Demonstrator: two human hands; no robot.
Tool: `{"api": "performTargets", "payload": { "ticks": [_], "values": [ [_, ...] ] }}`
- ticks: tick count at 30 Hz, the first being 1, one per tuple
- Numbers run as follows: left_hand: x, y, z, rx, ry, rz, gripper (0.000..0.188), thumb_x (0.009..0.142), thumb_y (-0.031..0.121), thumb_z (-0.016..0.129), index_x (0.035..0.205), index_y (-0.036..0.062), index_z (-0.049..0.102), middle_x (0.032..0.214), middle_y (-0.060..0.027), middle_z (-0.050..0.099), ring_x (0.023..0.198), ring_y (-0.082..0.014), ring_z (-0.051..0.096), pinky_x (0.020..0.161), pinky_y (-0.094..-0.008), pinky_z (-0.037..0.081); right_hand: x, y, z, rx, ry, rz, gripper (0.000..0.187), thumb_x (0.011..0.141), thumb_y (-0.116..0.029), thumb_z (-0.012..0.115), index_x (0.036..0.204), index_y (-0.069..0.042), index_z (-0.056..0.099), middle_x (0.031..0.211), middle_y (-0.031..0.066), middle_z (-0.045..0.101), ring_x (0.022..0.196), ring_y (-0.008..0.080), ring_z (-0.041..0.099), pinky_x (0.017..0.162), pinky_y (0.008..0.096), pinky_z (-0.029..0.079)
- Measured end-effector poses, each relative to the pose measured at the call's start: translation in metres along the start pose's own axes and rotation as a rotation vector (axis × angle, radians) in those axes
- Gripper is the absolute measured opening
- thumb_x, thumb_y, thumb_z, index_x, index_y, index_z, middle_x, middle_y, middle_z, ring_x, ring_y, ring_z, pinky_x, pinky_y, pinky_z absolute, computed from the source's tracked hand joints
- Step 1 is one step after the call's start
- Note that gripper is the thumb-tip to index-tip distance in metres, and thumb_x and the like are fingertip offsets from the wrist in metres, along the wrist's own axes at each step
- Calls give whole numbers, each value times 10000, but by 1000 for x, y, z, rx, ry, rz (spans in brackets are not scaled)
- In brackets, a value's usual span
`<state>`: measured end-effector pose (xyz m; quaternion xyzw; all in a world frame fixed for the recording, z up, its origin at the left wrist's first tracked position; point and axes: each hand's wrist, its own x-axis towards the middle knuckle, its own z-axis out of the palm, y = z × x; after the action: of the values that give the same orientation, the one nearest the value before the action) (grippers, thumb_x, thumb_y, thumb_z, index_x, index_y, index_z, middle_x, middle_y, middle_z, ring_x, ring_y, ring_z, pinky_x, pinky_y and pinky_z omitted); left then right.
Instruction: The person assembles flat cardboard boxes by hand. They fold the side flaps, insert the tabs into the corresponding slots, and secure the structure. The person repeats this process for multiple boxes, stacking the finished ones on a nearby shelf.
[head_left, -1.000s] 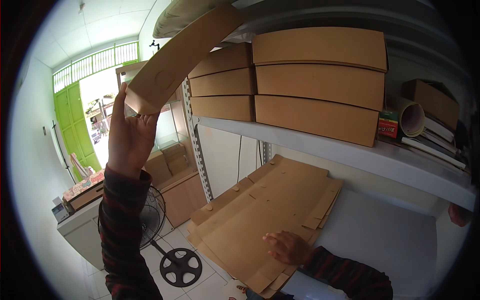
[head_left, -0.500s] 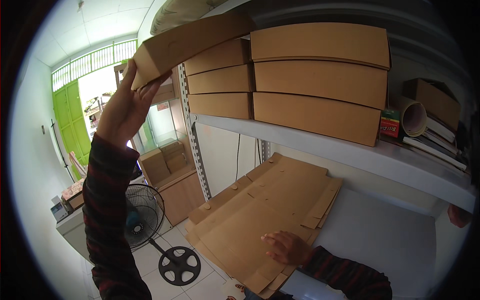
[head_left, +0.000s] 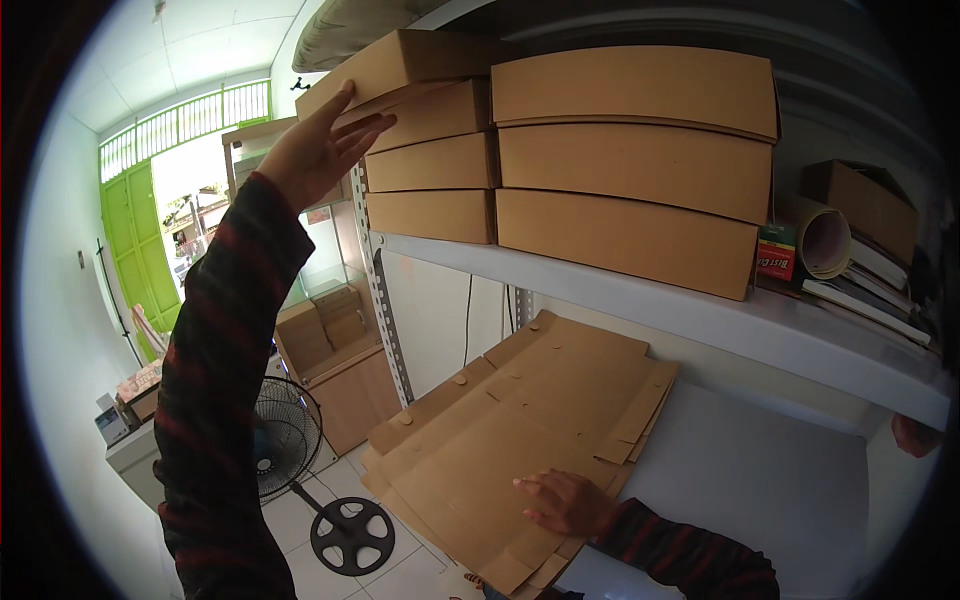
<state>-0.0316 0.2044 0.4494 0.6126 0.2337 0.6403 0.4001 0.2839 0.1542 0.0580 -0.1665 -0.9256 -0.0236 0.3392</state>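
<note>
My left hand is raised at the end of the upper brown cardboard box. One fingertip touches the box while the other fingers stretch out below it, apart and not wrapped round it. That box lies on top of a left-hand stack of closed cardboard boxes, its near end jutting out past them. Lower down, my right hand rests with loosely spread fingers on a pile of flat, unfolded cardboard box blanks. The blanks lie on a grey surface.
A second stack of closed boxes stands beside the first on a metal shelf. Right of it are a paper roll, books and a small open box. A standing fan and a wooden cabinet are at left.
The upper box has shifted right and settled onto the left stack. My left hand has moved right with it and loosened its grip. The right hand stays on the flat blanks.
</note>
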Motion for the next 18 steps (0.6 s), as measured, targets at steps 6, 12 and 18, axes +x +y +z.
{"api": "performTargets", "payload": {
  "ticks": [6,12,18],
  "values": [
    [41,-23,-21,427,303,51,900,795,534,730,1361,-59,360,1293,-172,462,1157,-219,524,893,-288,463,3,-2,0,63,-2,10,463,861,-217,659,1264,-35,524,1033,133,586,903,282,619,775,371,534],
    [55,-48,-11,717,427,343,1178,773,727,584,1486,-91,123,1534,-276,145,1456,-347,97,1158,-426,178,-1,0,1,18,-35,33,468,867,-226,658,1275,-46,519,1014,128,593,900,271,623,778,362,536],
    [60,-60,2,697,356,290,1202,776,756,542,1493,-87,72,1572,-252,47,1479,-322,-10,1180,-410,92,0,0,-1,44,-23,20,487,879,-214,630,1303,-41,463,1014,134,597,917,286,611,800,378,522]
  ]
}}
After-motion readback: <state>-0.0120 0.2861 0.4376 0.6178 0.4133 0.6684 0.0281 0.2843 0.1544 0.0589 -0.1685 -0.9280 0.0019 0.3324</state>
